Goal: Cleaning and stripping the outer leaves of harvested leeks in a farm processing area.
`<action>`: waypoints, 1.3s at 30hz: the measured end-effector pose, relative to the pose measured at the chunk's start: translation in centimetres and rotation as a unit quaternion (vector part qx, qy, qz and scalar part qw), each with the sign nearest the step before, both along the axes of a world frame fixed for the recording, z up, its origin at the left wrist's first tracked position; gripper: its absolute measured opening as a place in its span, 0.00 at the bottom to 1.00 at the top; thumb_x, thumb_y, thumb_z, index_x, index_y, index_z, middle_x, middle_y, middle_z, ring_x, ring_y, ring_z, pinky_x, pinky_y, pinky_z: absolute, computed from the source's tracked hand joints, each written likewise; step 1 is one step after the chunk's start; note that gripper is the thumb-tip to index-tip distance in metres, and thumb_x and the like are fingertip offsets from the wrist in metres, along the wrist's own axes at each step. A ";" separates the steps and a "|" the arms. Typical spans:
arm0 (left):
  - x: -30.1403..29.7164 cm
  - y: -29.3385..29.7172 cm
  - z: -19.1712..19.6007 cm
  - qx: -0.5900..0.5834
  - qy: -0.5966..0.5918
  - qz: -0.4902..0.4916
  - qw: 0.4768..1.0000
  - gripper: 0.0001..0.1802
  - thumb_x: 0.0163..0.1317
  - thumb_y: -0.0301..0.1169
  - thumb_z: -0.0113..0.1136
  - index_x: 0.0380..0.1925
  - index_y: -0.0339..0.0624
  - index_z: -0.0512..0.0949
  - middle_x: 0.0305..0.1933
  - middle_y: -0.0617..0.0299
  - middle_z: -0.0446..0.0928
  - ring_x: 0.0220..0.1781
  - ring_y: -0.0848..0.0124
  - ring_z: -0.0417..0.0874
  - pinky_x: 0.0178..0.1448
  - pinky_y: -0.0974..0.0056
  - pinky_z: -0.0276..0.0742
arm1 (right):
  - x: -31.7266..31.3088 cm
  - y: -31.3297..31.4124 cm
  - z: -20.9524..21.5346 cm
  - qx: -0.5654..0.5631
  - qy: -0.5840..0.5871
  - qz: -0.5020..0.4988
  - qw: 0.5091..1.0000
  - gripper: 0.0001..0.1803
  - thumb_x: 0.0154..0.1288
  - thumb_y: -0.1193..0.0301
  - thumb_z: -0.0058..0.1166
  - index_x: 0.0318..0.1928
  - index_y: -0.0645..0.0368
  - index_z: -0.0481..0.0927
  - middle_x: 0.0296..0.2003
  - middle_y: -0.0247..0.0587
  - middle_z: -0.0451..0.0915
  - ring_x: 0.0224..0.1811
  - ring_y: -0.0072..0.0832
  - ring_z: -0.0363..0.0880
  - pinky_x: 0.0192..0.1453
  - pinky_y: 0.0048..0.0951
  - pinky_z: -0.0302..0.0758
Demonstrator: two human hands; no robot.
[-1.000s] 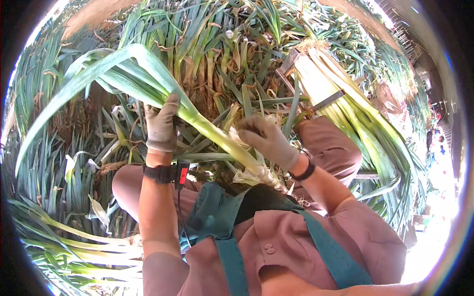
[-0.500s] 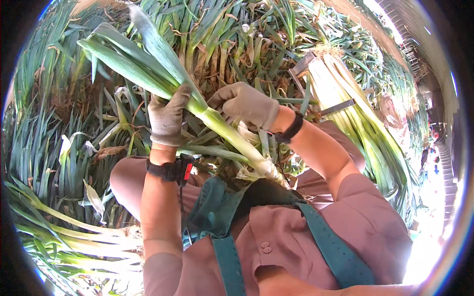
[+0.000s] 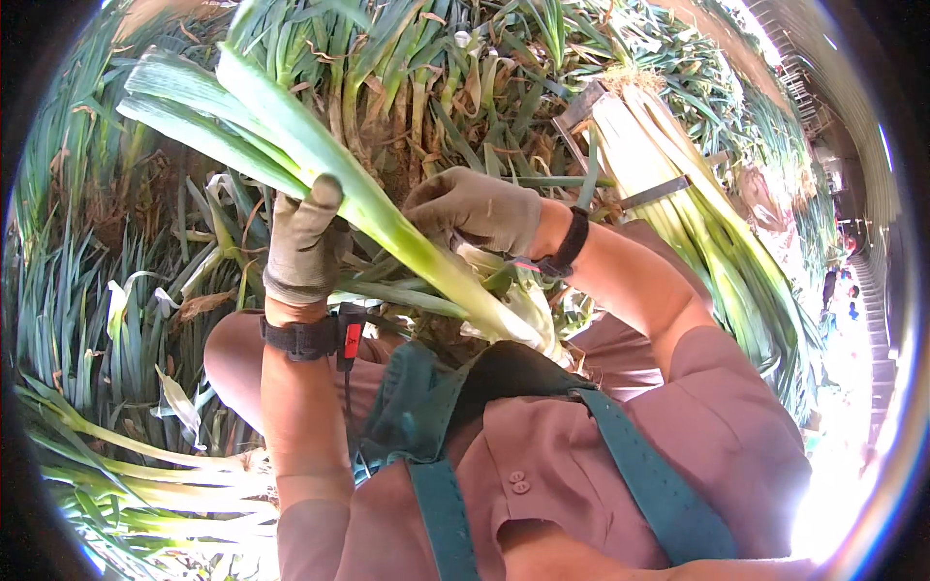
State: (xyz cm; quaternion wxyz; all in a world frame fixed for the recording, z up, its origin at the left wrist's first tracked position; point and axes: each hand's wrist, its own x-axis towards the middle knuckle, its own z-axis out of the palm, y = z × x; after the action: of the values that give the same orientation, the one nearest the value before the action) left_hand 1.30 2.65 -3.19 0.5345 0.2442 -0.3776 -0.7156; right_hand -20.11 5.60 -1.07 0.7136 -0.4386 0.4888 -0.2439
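Note:
A long leek with a white stalk and broad green leaves slants across my front. Its root end lies low by my lap, its leaves point up and to the left. My left hand, in a grey-beige work glove, grips it where the leaves begin, thumb over the top. Against the stalk's right side is my gloved right hand, its fingers curled in; what they pinch, if anything, is hidden behind the hand and stalk. Pale, loose outer leaves show beside the lower stalk under my right wrist.
To the right, a bundle of leeks lies in a metal frame with a crossbar. More leeks lie at the lower left, roots toward me. Heaped leeks with dry leaves surround me at left and ahead.
The leek has rolled and shifted slightly to the left with my left hand, and its leaves reach higher. My right hand has moved slightly down and left along the stalk.

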 end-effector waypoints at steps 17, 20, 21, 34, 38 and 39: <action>1.1 -0.2 -1.5 -0.034 0.102 -0.177 0.978 0.36 0.51 0.44 0.74 0.55 0.36 0.71 0.46 0.51 0.77 0.46 0.63 0.81 0.50 0.60 0.81 | -3.1 2.2 1.4 -0.278 0.101 0.126 0.947 0.20 0.61 0.62 0.65 0.45 0.65 0.83 0.34 0.36 0.84 0.35 0.21 0.81 0.38 0.24 0.78; 0.9 0.1 -0.8 -0.018 0.128 -0.195 0.972 0.39 0.50 0.43 0.75 0.58 0.35 0.70 0.46 0.50 0.77 0.45 0.62 0.82 0.48 0.61 0.82 | 0.0 3.0 3.2 -0.098 -0.016 0.092 0.991 0.22 0.60 0.58 0.66 0.45 0.65 0.84 0.32 0.32 0.84 0.32 0.16 0.79 0.34 0.21 0.76; 1.1 0.2 -0.7 -0.014 0.126 -0.198 0.972 0.41 0.49 0.43 0.75 0.59 0.34 0.69 0.46 0.49 0.77 0.44 0.62 0.82 0.47 0.61 0.83 | -0.2 2.6 3.0 -0.088 -0.031 0.094 0.991 0.21 0.61 0.59 0.65 0.45 0.65 0.84 0.32 0.32 0.84 0.31 0.15 0.78 0.34 0.20 0.76; 2.1 0.6 -1.3 -0.019 0.030 -0.137 0.990 0.39 0.46 0.40 0.77 0.56 0.33 0.70 0.47 0.48 0.80 0.46 0.58 0.84 0.48 0.55 0.85 | -0.8 3.6 1.3 -0.057 0.010 0.067 0.996 0.09 0.59 0.69 0.62 0.33 0.63 0.84 0.25 0.35 0.82 0.25 0.23 0.80 0.31 0.23 0.76; 1.7 1.1 -0.9 0.006 0.118 -0.164 0.979 0.39 0.47 0.39 0.76 0.56 0.34 0.70 0.49 0.47 0.81 0.49 0.57 0.84 0.52 0.55 0.83 | -4.4 6.5 -2.8 -0.260 0.478 0.277 0.792 0.10 0.58 0.69 0.58 0.35 0.64 0.82 0.27 0.46 0.82 0.28 0.41 0.82 0.34 0.34 0.78; 1.5 1.3 -1.0 0.002 0.112 -0.156 0.981 0.39 0.47 0.39 0.76 0.57 0.34 0.70 0.49 0.47 0.80 0.49 0.57 0.84 0.53 0.55 0.82 | -5.5 7.6 -3.7 -0.206 0.597 0.334 0.700 0.12 0.58 0.67 0.56 0.37 0.63 0.82 0.30 0.49 0.82 0.30 0.46 0.81 0.36 0.38 0.78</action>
State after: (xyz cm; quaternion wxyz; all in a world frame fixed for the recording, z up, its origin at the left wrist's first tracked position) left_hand 2.81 3.92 -4.14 0.4545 0.1014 -0.3469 -0.8141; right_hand -25.59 13.24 -4.76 0.1993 -0.7627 0.5713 0.2286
